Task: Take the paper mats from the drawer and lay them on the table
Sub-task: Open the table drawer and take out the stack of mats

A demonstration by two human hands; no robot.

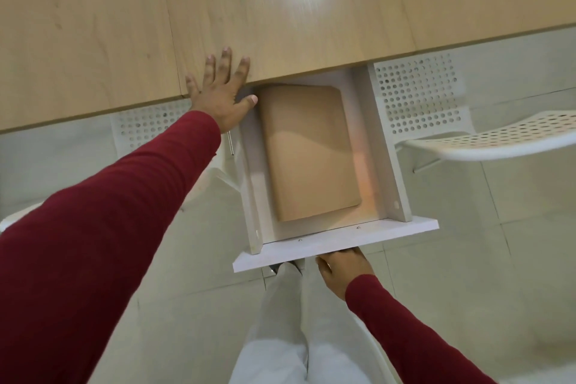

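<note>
I see the drawer (336, 246) pulled out w/ brown paper mats (308, 153) inside; left hand (218, 97) flat on tabletop (280, 9) edge, fingers spread; right hand (343, 268) under drawer front, fingers hidden, can't tell.

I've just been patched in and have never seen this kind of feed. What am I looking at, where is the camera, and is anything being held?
There is no machine here: a person wears one camera on the head, looking down at their own arms in red sleeves. The left hand lies flat and open on the edge of the wooden table. The right hand is at the front panel of a pulled-out white drawer, its fingers hidden beneath. Inside lie brown paper mats, untouched. Nothing lies on the visible table. A white perforated chair stands to the right.
</note>
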